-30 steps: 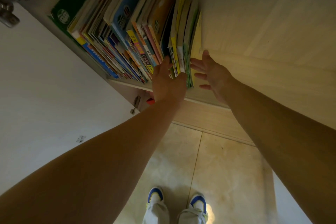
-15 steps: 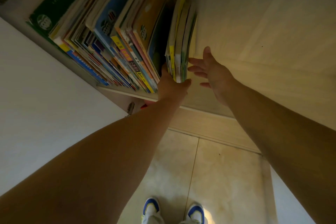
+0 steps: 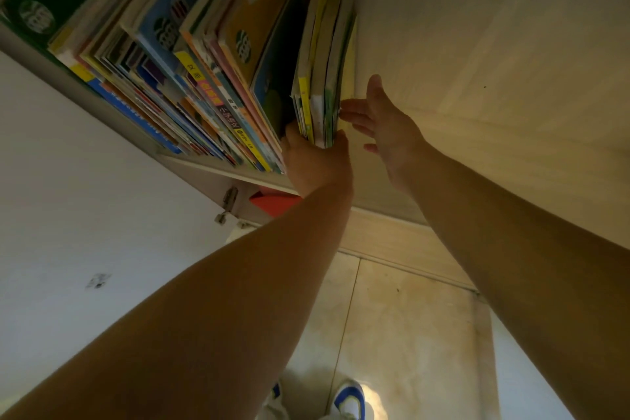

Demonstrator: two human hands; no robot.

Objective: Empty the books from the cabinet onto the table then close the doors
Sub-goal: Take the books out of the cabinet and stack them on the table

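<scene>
Cabinet shelf, seen from below: left hand pinches the separated book bundle, spines running away upward. Right hand, fingers spread, flanks its right face.

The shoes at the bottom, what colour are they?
The shoes are white with blue trim, seen in the head view, the only one.

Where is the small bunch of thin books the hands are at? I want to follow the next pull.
In the head view, the thin books stand at the right end of the shelf row, between the left hand and open right hand, beside the cabinet wall.
</scene>
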